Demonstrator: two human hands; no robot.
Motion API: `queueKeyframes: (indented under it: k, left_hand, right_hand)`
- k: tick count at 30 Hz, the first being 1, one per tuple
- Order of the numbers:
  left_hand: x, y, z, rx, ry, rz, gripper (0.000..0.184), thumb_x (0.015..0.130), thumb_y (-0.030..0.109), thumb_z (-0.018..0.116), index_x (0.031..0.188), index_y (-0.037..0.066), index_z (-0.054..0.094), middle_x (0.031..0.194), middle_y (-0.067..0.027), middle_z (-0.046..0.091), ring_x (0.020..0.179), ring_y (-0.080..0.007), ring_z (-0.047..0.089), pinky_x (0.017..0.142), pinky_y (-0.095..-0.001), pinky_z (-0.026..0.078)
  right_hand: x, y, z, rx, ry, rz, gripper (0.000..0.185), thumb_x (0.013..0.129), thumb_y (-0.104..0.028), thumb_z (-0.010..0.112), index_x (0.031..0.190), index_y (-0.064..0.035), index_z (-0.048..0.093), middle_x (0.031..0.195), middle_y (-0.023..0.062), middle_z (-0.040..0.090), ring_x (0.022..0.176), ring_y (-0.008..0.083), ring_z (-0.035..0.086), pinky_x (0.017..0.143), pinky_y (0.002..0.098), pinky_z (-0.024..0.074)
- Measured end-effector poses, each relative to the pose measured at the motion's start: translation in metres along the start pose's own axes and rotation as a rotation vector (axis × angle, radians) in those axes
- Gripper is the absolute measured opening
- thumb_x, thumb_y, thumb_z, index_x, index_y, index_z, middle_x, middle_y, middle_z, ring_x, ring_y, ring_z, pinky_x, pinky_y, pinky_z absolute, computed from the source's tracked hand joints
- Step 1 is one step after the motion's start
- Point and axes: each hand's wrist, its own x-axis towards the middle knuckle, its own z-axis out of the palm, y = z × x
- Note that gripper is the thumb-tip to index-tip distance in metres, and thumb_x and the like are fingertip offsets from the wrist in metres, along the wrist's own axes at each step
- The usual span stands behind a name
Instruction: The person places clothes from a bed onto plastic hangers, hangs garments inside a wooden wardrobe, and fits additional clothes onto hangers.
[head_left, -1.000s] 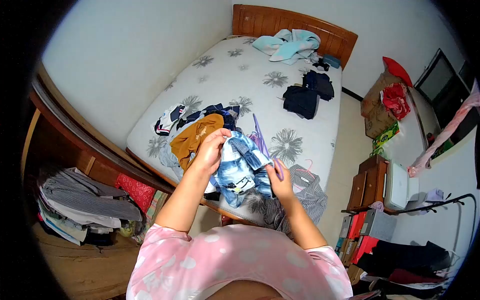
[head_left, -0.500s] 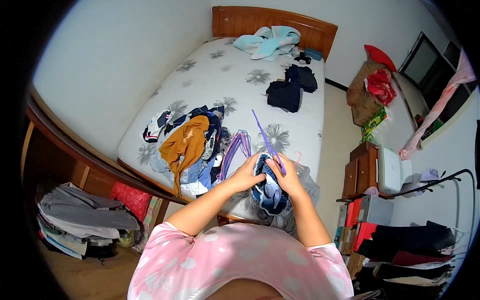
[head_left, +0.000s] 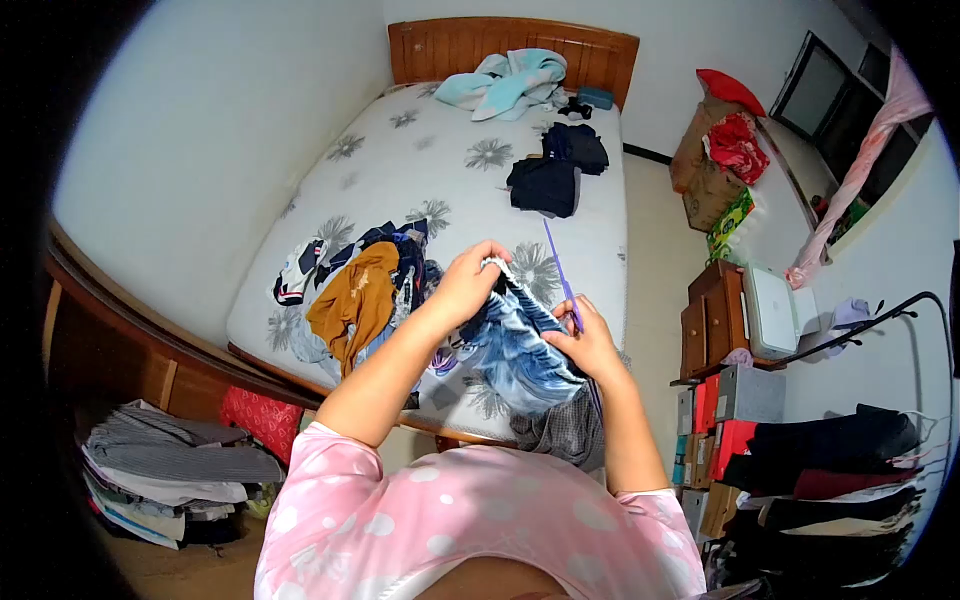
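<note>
A blue faded denim garment (head_left: 522, 358) with a gathered waistband hangs stretched between my hands above the bed's near end. My left hand (head_left: 470, 283) is closed on the waistband's far-left edge. On the other side, my right hand (head_left: 590, 348) pinches the waistband's right edge and also grips a purple clothes hanger (head_left: 562, 268), which points up and away. Below the denim lies a grey checked garment (head_left: 562, 432). More purple hangers (head_left: 442, 361) lie under my left forearm, mostly hidden.
A heap of clothes with a mustard garment (head_left: 352, 300) on top lies left on the bed (head_left: 420, 170). Folded dark clothes (head_left: 543, 187) and a pale blue blanket (head_left: 510, 82) lie farther back. Right of the bed stand a wooden cabinet (head_left: 708, 315) and a clothes rack (head_left: 930, 300).
The bunched denim garment is now spread wide, its waistband pulled open. My left hand has moved up and left, my right hand slightly right with the hanger. The view has shifted a little right.
</note>
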Motion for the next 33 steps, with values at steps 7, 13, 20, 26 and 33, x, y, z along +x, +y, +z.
queueKeyframes:
  k: [7,13,20,26,33]
  left_hand:
    - [0.01,0.025,-0.029,-0.338,-0.001,-0.063,0.022,0.082,0.006,0.043,0.098,0.006,0.059,0.084,0.0011,0.056,0.077,-0.0076,0.049,0.071,-0.0202,0.039]
    - [0.004,-0.02,-0.068,-0.087,0.103,-0.038,0.022,0.079,0.009,0.046,0.096,0.005,0.061,0.093,-0.0091,0.059,0.089,-0.0207,0.055,0.077,-0.0309,0.043]
    - [-0.04,-0.063,-0.095,0.593,-0.04,-0.034,0.028,0.071,-0.001,0.058,0.098,0.007,0.062,0.104,-0.0139,0.055,0.097,-0.0301,0.053,0.084,-0.0351,0.043]
    - [-0.042,-0.022,-0.007,0.086,-0.175,0.088,0.067,0.078,0.015,0.067,0.135,0.004,0.034,0.126,-0.0208,0.049,0.118,-0.0309,0.048,0.1,-0.0358,0.036]
    - [-0.026,-0.028,0.009,-0.19,-0.072,-0.009,0.041,0.084,0.011,0.063,0.123,0.009,0.049,0.11,-0.0112,0.059,0.102,-0.0186,0.056,0.088,-0.0293,0.043]
  right_hand:
    - [0.009,0.04,0.04,-0.193,0.183,-0.008,0.027,0.07,-0.012,0.068,0.088,-0.0002,0.052,0.085,0.0176,0.054,0.078,0.0371,0.056,0.068,0.0408,0.0447]
    - [0.032,0.061,0.042,0.011,0.331,0.162,0.023,0.068,-0.008,0.065,0.086,-0.0021,0.052,0.085,0.0166,0.057,0.08,0.0343,0.057,0.071,0.0397,0.0452]
    - [0.069,0.021,0.031,0.046,0.451,-0.009,0.021,0.066,0.001,0.061,0.085,-0.0029,0.051,0.084,0.0139,0.055,0.077,0.0297,0.054,0.07,0.0357,0.044]
    - [0.072,-0.027,0.063,0.07,0.186,-0.141,0.026,0.063,0.003,0.061,0.088,-0.0023,0.055,0.086,0.0125,0.054,0.074,0.027,0.055,0.066,0.0332,0.0448]
    - [0.049,-0.016,0.033,0.571,0.044,0.107,0.013,0.085,-0.005,0.058,0.097,-0.001,0.056,0.093,0.0055,0.057,0.08,0.0098,0.061,0.066,0.0215,0.0487]
